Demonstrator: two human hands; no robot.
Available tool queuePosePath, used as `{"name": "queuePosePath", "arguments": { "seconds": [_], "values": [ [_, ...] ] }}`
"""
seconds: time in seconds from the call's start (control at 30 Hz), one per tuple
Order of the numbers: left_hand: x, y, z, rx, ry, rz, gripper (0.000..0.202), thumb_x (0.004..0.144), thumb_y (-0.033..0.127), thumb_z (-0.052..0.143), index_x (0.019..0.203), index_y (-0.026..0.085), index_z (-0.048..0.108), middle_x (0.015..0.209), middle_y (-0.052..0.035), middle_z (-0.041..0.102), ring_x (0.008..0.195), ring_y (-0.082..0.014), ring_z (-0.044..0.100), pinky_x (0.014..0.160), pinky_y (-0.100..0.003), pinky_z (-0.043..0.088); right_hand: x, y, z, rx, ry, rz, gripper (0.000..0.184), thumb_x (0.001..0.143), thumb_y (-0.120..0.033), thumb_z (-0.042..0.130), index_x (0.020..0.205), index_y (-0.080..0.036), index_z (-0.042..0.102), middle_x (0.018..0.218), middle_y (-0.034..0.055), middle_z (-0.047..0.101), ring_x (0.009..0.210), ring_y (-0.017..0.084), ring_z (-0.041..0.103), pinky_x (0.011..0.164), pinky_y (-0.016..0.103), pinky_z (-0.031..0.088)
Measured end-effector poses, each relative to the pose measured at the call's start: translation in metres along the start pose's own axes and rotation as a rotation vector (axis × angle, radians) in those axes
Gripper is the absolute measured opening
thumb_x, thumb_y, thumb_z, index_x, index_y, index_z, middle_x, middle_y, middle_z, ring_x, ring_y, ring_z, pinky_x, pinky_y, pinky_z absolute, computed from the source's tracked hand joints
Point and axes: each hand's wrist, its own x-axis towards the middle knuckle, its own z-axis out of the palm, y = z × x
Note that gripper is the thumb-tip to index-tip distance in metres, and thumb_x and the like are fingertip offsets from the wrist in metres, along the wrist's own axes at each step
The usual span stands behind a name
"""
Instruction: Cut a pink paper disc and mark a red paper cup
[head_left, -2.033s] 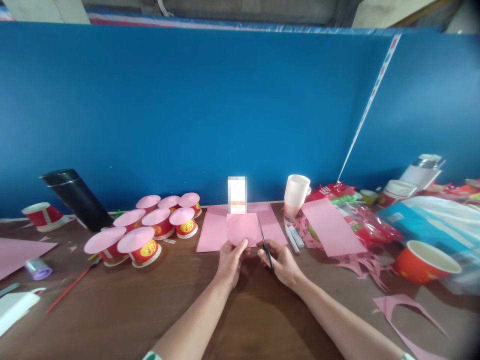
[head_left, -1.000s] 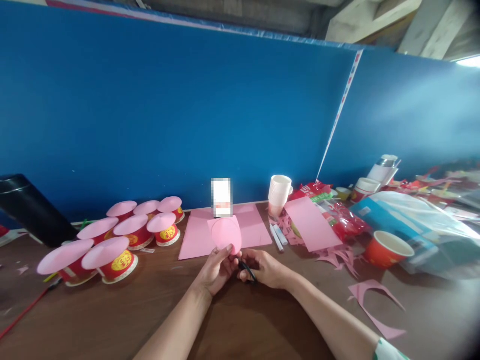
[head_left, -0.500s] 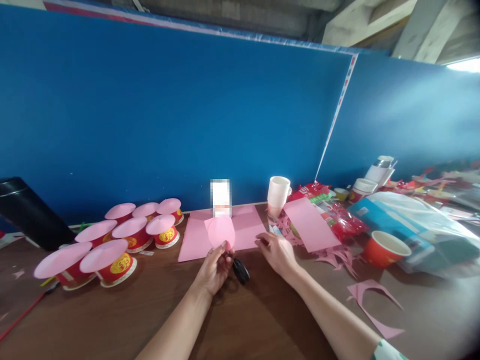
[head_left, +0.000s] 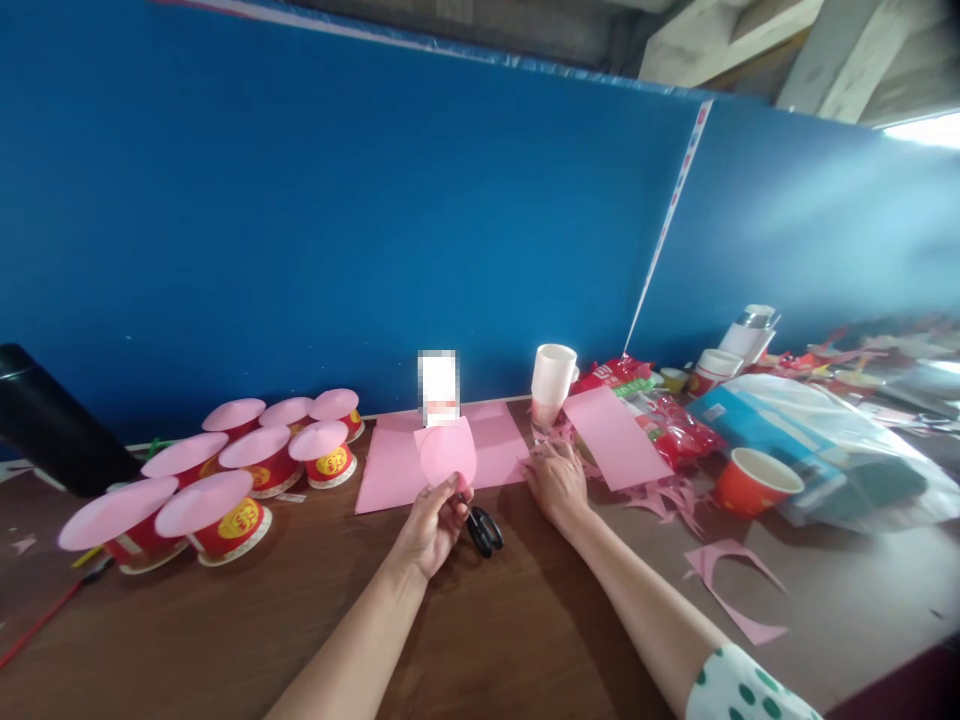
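My left hand (head_left: 430,528) pinches a round pink paper disc (head_left: 448,454) by its lower edge and holds it upright above the brown table. Black-handled scissors (head_left: 484,529) lie on the table just right of that hand. My right hand (head_left: 556,482) rests further right, fingers reaching down onto small things beside the pink sheets (head_left: 444,458), where white glue sticks lay; what the fingers touch is hidden. A stack of white cups (head_left: 552,382) stands just behind it.
Several upturned red cups with pink paper tops (head_left: 247,471) crowd the left. A black cylinder (head_left: 52,425) lies far left. A loose pink sheet (head_left: 615,436), pink scraps (head_left: 731,590), a red bowl (head_left: 753,481) and plastic bags (head_left: 814,438) fill the right. A blue wall (head_left: 375,220) backs the table.
My right hand laid the scissors down on the table and moved right to the spot by the white cups. My left hand kept holding the pink disc.
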Motion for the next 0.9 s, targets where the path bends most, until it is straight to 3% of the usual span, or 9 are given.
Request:
{"name": "queuePosePath", "arguments": {
  "seconds": [0.1, 0.2, 0.4, 0.53, 0.7, 0.9],
  "values": [
    [0.0, 0.0, 0.0, 0.007, -0.002, 0.012, 0.013, 0.066, 0.021, 0.07, 0.067, 0.012, 0.061, 0.061, -0.0008, 0.06, 0.048, -0.0029, 0.052, 0.044, -0.009, 0.044, 0.001, 0.003, -0.003, 0.012, 0.015, 0.0, 0.016, 0.08, -0.021, 0.052, 0.072, -0.021, 0.066, 0.086, 0.0048, 0.065, 0.097, 0.025, 0.044, 0.085, 0.034, 0.031],
    [0.0, 0.0, -0.001, 0.017, -0.01, 0.025, 0.012, 0.067, 0.021, 0.069, 0.068, 0.011, 0.062, 0.061, -0.0008, 0.06, 0.048, -0.0027, 0.052, 0.043, -0.009, 0.043, 0.003, 0.009, -0.011, 0.015, 0.062, 0.04, 0.018, 0.083, -0.022, 0.048, 0.079, -0.02, 0.066, 0.09, 0.0058, 0.064, 0.094, 0.023, 0.045, 0.083, 0.031, 0.033],
    [0.001, -0.001, -0.002, -0.012, -0.006, 0.012, 0.011, 0.065, 0.019, 0.07, 0.068, 0.011, 0.063, 0.062, -0.0004, 0.06, 0.052, -0.0042, 0.055, 0.043, -0.009, 0.044, 0.011, 0.026, -0.04, -0.027, 0.124, 0.13, 0.023, 0.086, -0.031, 0.045, 0.086, -0.021, 0.066, 0.086, 0.0061, 0.065, 0.092, 0.024, 0.045, 0.073, 0.03, 0.034],
    [0.001, -0.002, -0.003, -0.023, -0.012, 0.018, 0.011, 0.065, 0.018, 0.07, 0.069, 0.011, 0.063, 0.062, -0.0008, 0.06, 0.055, -0.0053, 0.056, 0.044, -0.009, 0.045, 0.026, 0.033, -0.05, -0.209, 0.01, 0.14, 0.021, 0.085, -0.027, 0.047, 0.083, -0.023, 0.067, 0.091, 0.0048, 0.065, 0.1, 0.024, 0.042, 0.074, 0.03, 0.032],
    [0.001, -0.001, -0.005, 0.021, -0.039, 0.043, 0.012, 0.068, 0.021, 0.068, 0.069, 0.01, 0.063, 0.063, -0.0014, 0.06, 0.049, -0.0031, 0.052, 0.043, -0.009, 0.044, 0.043, 0.042, -0.044, -0.28, -0.126, 0.116, 0.02, 0.075, -0.015, 0.056, 0.058, -0.017, 0.064, 0.074, 0.0078, 0.066, 0.092, 0.026, 0.046, 0.071, 0.03, 0.032],
    [0.001, -0.002, -0.004, 0.021, -0.043, 0.033, 0.013, 0.066, 0.021, 0.07, 0.069, 0.01, 0.062, 0.063, -0.0019, 0.06, 0.052, -0.004, 0.053, 0.044, -0.009, 0.044, 0.031, 0.03, -0.04, -0.265, -0.193, 0.039, 0.019, 0.083, -0.021, 0.048, 0.084, -0.023, 0.067, 0.091, 0.004, 0.067, 0.102, 0.023, 0.045, 0.079, 0.028, 0.034]
  ]
}}
